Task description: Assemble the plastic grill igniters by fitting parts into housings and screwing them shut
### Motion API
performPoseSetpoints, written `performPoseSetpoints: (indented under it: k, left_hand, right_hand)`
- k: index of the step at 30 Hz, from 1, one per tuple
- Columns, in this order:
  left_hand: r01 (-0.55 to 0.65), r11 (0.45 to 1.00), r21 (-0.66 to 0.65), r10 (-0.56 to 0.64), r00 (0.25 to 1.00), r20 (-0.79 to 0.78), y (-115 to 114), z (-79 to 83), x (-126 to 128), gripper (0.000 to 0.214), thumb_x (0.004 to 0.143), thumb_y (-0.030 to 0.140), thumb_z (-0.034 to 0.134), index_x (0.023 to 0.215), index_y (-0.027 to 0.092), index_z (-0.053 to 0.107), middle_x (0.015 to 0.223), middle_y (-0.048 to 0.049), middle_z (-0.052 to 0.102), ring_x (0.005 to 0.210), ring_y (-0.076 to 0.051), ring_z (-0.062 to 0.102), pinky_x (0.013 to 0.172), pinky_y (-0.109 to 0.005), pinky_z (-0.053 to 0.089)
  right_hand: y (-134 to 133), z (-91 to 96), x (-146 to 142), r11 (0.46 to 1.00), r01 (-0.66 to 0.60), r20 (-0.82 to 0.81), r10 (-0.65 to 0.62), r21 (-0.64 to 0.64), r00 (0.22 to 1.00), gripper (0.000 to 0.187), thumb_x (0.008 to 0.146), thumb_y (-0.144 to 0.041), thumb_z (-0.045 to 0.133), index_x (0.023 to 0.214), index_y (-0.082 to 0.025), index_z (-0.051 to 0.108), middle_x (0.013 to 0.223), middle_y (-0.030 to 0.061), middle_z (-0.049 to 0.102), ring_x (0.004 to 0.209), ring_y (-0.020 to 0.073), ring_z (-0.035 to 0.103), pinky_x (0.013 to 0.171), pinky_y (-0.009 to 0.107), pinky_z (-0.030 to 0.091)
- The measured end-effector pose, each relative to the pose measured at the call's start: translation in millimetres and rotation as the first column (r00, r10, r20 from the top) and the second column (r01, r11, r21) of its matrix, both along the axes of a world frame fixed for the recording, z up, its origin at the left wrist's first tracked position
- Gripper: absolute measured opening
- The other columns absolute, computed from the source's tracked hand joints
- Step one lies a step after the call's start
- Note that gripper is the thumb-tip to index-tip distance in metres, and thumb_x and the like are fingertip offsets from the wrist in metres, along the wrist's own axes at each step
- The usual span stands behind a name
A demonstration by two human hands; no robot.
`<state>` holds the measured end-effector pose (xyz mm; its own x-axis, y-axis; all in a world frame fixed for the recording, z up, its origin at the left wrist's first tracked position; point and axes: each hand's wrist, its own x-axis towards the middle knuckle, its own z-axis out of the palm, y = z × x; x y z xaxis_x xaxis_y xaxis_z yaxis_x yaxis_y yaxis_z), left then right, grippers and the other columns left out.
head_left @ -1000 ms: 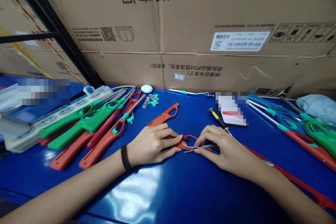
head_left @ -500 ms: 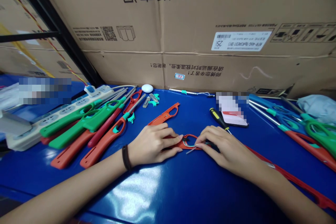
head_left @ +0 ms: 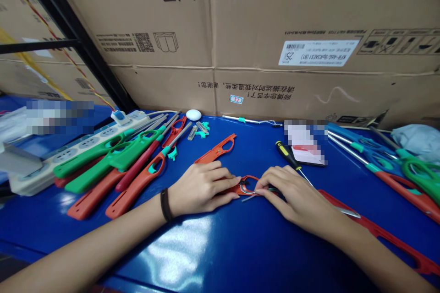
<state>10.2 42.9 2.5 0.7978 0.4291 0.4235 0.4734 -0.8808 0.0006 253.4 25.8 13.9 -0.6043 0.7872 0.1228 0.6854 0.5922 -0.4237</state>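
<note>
An orange lighter shell half (head_left: pixel 248 185) lies flat on the blue table (head_left: pixel 220 247) between my hands. My left hand (head_left: pixel 199 187) presses down on its handle end, fingers curled over it. At the trigger loop my right hand (head_left: pixel 295 194) pinches thin wires and a small metal part. A second orange shell half (head_left: pixel 217 149) lies just beyond my left hand. A black and yellow screwdriver (head_left: pixel 290 159) rests behind my right hand.
Green, orange and red long lighters (head_left: pixel 117 165) are piled at the left beside a white power strip (head_left: pixel 68 151). More lighters (head_left: pixel 395 165) lie at the right. A long red shell (head_left: pixel 378 231) runs under my right forearm. Large cardboard boxes (head_left: pixel 240 36) wall the back.
My right hand's fingers have shifted slightly left along the wires at the trigger loop. My left hand has stayed in place.
</note>
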Motion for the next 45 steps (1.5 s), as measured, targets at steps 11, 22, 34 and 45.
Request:
performPoseSetpoints:
  k: [11, 22, 34, 45]
  left_hand:
    - [-0.037, 0.999, 0.039, 0.041, 0.993, -0.110, -2.2, 3.0, -1.7, 0.025, 0.093, 0.033, 0.050, 0.114, 0.035, 0.063, 0.094, -0.0019, 0.065, 0.078, -0.016, 0.055, 0.055, -0.022, 0.042]
    - [-0.027, 0.999, -0.017, 0.026, 0.997, -0.072, -0.2, 4.9, -2.6, 0.024, 0.092, 0.031, 0.052, 0.112, 0.034, 0.064, 0.096, -0.0011, 0.065, 0.082, -0.015, 0.056, 0.061, -0.023, 0.045]
    - [-0.022, 0.997, -0.078, 0.018, 0.998, -0.053, 2.2, 5.6, -4.6, 0.023, 0.092, 0.033, 0.051, 0.110, 0.033, 0.066, 0.094, -0.0019, 0.063, 0.081, -0.015, 0.057, 0.065, -0.024, 0.048]
    - [-0.029, 0.987, -0.159, 0.021, 0.999, -0.050, 6.7, 11.5, -9.3, 0.025, 0.091, 0.029, 0.052, 0.109, 0.031, 0.068, 0.094, -0.0038, 0.064, 0.084, -0.015, 0.060, 0.074, -0.028, 0.052]
  right_hand:
    - [-0.6, 8.7, 3.5, 0.996, -0.085, 0.034, 0.084, 0.039, 0.996, 0.019, 0.088, -0.014, 0.052, 0.096, -0.024, 0.065, 0.092, 0.0008, 0.065, 0.086, 0.0178, 0.058, 0.077, 0.032, 0.044]
    - [2.5, 20.0, 16.5, 0.998, -0.045, 0.067, 0.047, -0.040, 0.997, 0.016, 0.081, -0.016, 0.055, 0.090, -0.025, 0.066, 0.091, 0.0001, 0.062, 0.086, 0.0169, 0.058, 0.075, 0.030, 0.044]
    - [5.6, 19.2, 21.3, 0.983, -0.042, 0.043, 0.051, -0.181, 0.998, 0.019, 0.084, -0.022, 0.056, 0.100, -0.029, 0.063, 0.103, 0.0002, 0.057, 0.084, 0.0140, 0.058, 0.075, 0.028, 0.045]
    - [17.9, 10.8, 39.3, 0.932, 0.064, -0.012, -0.073, -0.357, 0.997, 0.010, 0.082, -0.029, 0.060, 0.088, -0.021, 0.060, 0.069, -0.0015, 0.060, 0.062, 0.0120, 0.056, 0.055, 0.022, 0.044]
